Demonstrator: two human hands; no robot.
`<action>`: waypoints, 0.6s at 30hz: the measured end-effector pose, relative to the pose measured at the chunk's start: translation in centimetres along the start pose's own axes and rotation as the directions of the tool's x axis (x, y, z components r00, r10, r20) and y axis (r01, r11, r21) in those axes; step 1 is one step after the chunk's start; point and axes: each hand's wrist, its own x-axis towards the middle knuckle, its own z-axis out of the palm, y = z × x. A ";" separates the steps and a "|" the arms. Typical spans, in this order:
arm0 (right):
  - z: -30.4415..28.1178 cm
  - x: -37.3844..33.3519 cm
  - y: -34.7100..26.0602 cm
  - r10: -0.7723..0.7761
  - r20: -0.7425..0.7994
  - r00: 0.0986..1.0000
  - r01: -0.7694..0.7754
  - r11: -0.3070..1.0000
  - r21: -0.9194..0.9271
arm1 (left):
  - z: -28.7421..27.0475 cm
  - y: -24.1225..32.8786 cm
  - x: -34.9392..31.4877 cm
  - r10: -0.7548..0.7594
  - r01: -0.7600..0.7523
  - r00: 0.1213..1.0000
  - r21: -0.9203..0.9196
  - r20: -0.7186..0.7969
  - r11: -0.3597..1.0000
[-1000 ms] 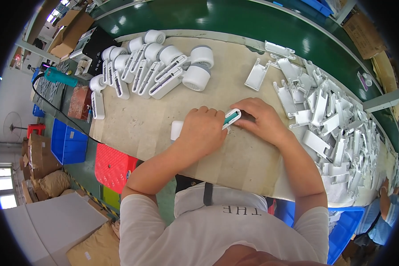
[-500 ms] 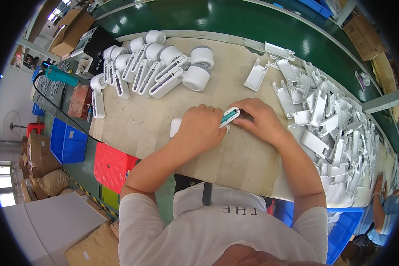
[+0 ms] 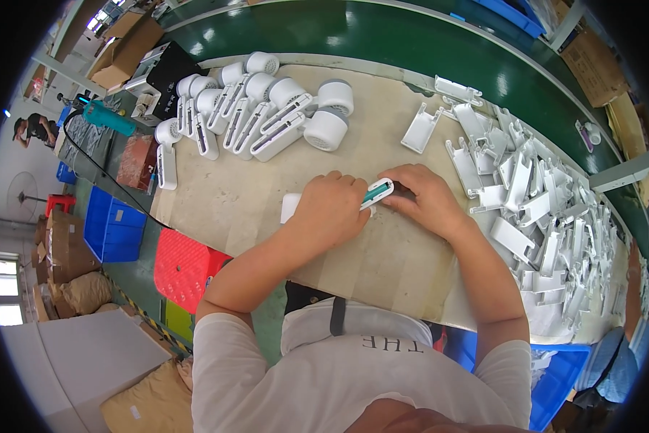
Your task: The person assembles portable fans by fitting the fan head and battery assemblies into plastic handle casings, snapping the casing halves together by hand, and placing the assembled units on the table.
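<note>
My left hand (image 3: 331, 206) is closed around a white handheld fan (image 3: 379, 192) lying across the middle of the table. Its open handle sticks out past my fingers and shows a green strip inside; a white end peeks out on the other side of the hand. At the handle's tip, my right hand (image 3: 427, 200) grips with thumb and fingers, some of them hidden behind it. Beyond my left hand lie several white fans (image 3: 325, 128) with round heads and slotted handles. To the right is a heap of white plastic handle covers (image 3: 513, 238), with one cover (image 3: 420, 128) slightly apart.
The worktable (image 3: 223, 209) has a green wall (image 3: 382, 40) along its far side. At the left are a teal power tool (image 3: 108, 117) with a black cord, a blue bin (image 3: 113, 227) and a red stool (image 3: 183, 268). Another person's arm (image 3: 633, 289) reaches in at the far right.
My hands keep nearly the same grip on the fan. The view has shifted slightly. A person now shows at the far left, and the co-worker's arm on the right has moved.
</note>
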 end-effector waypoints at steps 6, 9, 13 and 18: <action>-0.1 -0.1 -0.1 -0.090 0.074 0.993 0.089 0.996 0.013 | -0.1 -0.3 -0.2 0.115 -0.112 0.992 -0.063 0.044 0.992; 0.0 -0.1 -0.1 -0.126 0.049 0.991 0.124 0.991 0.042 | -0.2 -0.3 -0.4 0.148 -0.148 0.989 -0.089 -0.011 0.985; -0.3 -0.2 -2.2 -0.177 0.002 0.984 0.175 0.973 0.153 | -1.4 -1.3 -1.2 0.231 -0.244 0.969 -0.231 -0.084 0.942; -0.1 -0.2 -3.5 -0.317 -0.073 0.946 0.320 0.947 0.038 | -2.0 -1.9 -2.0 0.288 -0.327 0.944 -0.342 -0.161 0.881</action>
